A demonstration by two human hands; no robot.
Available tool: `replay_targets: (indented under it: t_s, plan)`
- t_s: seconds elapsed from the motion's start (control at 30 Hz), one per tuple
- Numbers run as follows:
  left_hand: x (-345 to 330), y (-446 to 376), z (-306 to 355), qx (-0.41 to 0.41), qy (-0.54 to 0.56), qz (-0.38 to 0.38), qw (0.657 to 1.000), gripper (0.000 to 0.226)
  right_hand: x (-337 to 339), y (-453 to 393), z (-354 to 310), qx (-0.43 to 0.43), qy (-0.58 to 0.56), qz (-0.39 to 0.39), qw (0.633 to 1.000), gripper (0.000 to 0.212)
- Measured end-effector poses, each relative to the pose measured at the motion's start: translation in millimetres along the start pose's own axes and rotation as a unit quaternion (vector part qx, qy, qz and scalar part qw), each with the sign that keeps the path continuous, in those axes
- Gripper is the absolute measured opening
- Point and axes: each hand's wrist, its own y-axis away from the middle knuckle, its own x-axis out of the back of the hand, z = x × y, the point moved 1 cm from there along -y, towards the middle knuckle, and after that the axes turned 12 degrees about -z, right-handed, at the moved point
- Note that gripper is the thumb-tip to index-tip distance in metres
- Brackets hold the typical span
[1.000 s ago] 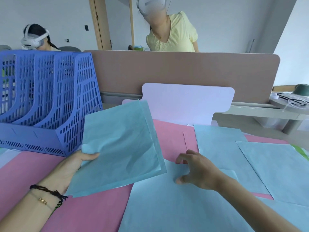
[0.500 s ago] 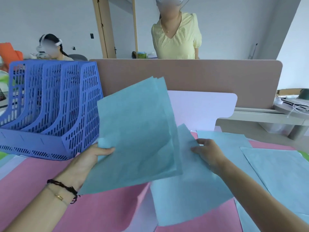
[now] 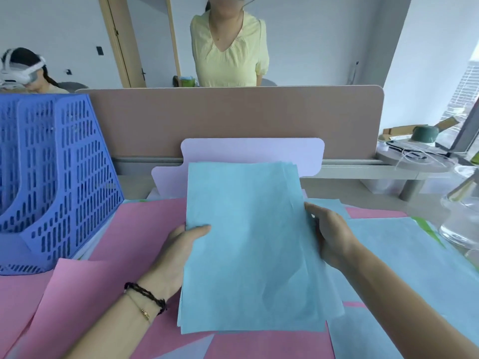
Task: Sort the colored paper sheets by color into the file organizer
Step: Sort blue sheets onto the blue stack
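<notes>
Blue sheets [image 3: 248, 244] now form one squared-up stack held upright-ish in the centre of the frame, gripped from both sides. The left hand [image 3: 178, 251] holds the stack's left edge, thumb lying across the front face and fingers hidden behind the paper. The right hand [image 3: 330, 235] grips the right edge, its fingers curled round it. Half a second ago the right hand held a separate blue sheet lower and to the right of the left hand's bundle, and a second ago it was only reaching for that sheet flat on the table; that sheet has since joined the stack, whose slightly fanned edges show at the upper right corner.

Below and around the stack, pink sheets [image 3: 124, 294] cover the lower left of the frame, and more blue paper [image 3: 404, 255] lies flat at the right. The blue file organizer [image 3: 62, 177] stands at the left edge, well apart from the stack; what its compartments hold cannot be seen. A pale lavender board [image 3: 254, 151] leans against the brown divider [image 3: 233, 117] behind the stack. A glass vessel [image 3: 461, 218] sits at the right edge.
</notes>
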Motion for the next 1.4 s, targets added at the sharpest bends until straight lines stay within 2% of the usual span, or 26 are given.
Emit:
replay_targets:
  t_s: [0.1, 0.2, 0.3, 0.37, 0.47, 0.53, 0.6, 0.63, 0.7, 0.8, 0.83, 0.9, 0.97, 1.03, 1.17, 1.2, 1.4]
  plan:
    - [-17, -18, -1, -0.014, 0.025, -0.019, 0.999, 0.033, 8, 8, -6, 0.008, -0.004, -0.026, 1.000, 0.036]
    - [-38, -38, -4, 0.012, 0.026, -0.049, 0.998, 0.037, 26, 14, -10, 0.033, 0.057, -0.030, 0.997, 0.023]
    - [-68, -49, -12, 0.001, -0.093, -0.027, 0.995, 0.022, 63, 14, -11, 0.034, 0.126, 0.004, 0.991, 0.042]
    - [-88, -52, -17, -0.006, -0.178, -0.027, 0.984, 0.018, 90, 15, -14, 0.025, 0.183, 0.054, 0.981, 0.042]
    - [-105, -53, -18, 0.034, -0.227, -0.043, 0.972, 0.036, 122, 17, -10, -0.033, 0.259, 0.079, 0.962, 0.043]
    - [-107, -54, -16, 0.067, -0.238, -0.050, 0.968, 0.043, 137, 9, -4, -0.065, 0.297, 0.106, 0.947, 0.065]
    - [-108, -54, -11, 0.093, -0.246, -0.055, 0.963, 0.043, 140, 1, 0, -0.084, 0.355, 0.152, 0.919, 0.089]
    - [-109, -54, -9, 0.102, -0.247, -0.055, 0.962, 0.043, 139, -1, 2, -0.082, 0.388, 0.164, 0.903, 0.093]
    - [-110, -56, -7, 0.109, -0.247, -0.053, 0.962, 0.040, 134, 0, 2, -0.067, 0.491, 0.170, 0.851, 0.089]
    - [-110, -59, -7, 0.085, -0.256, -0.042, 0.962, 0.039, 127, 16, 0, -0.068, 0.655, 0.187, 0.729, 0.073]
    - [-111, -60, -8, 0.064, -0.282, -0.032, 0.957, 0.044, 128, 22, 0, -0.078, 0.682, 0.188, 0.703, 0.069]
    - [-116, -61, -12, 0.024, -0.337, -0.017, 0.941, 0.051, 134, 34, 1, -0.110, 0.704, 0.180, 0.679, 0.062]
    - [-126, -63, -20, 0.022, -0.347, -0.040, 0.937, 0.055, 142, 43, 3, -0.141, 0.703, 0.182, 0.673, 0.054]
    - [-138, -64, -24, 0.072, -0.325, -0.082, 0.940, 0.057, 144, 47, 4, -0.155, 0.691, 0.179, 0.683, 0.050]
    - [-146, -70, -19, 0.095, -0.291, -0.070, 0.949, 0.056, 137, 47, 7, -0.099, 0.646, 0.118, 0.748, 0.062]
    - [-146, -72, -17, 0.101, -0.282, -0.061, 0.952, 0.054, 136, 49, 8, -0.082, 0.641, 0.113, 0.755, 0.063]
    - [-147, -86, -12, 0.166, -0.225, -0.038, 0.959, 0.037, 140, 63, 12, -0.078, 0.661, 0.112, 0.738, 0.060]
